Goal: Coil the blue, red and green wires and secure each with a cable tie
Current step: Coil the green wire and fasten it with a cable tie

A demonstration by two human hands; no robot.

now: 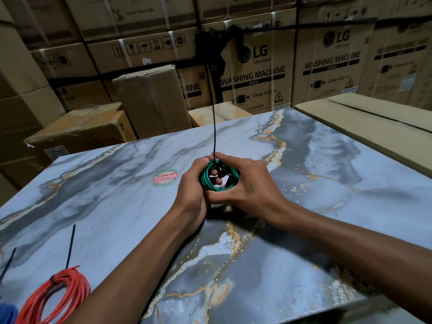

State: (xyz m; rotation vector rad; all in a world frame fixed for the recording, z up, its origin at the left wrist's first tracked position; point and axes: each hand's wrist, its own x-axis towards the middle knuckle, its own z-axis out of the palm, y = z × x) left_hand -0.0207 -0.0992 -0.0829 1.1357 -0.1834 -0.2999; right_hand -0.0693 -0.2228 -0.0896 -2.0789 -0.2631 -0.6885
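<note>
Both hands hold the green wire coil over the marble-patterned worktop (315, 206).

The left hand (190, 190) and the right hand (247, 185) are curled round the green wire coil (218, 176) from either side, fingers showing through its middle — the coil sits upright between them, just above the worktop's centre. A black cable tie (214, 127) rises straight up from the top of the coil, its lower end pinched where the fingers meet. At the near left corner the red wire coil (56, 298) lies flat with a black tie (70, 246) sticking out of it — beside it, a sliver of the blue wire (8, 313) shows at the edge. A round sticker (165, 177) lies left of the hands. Stacked cardboard boxes (257, 73) stand behind.
</note>
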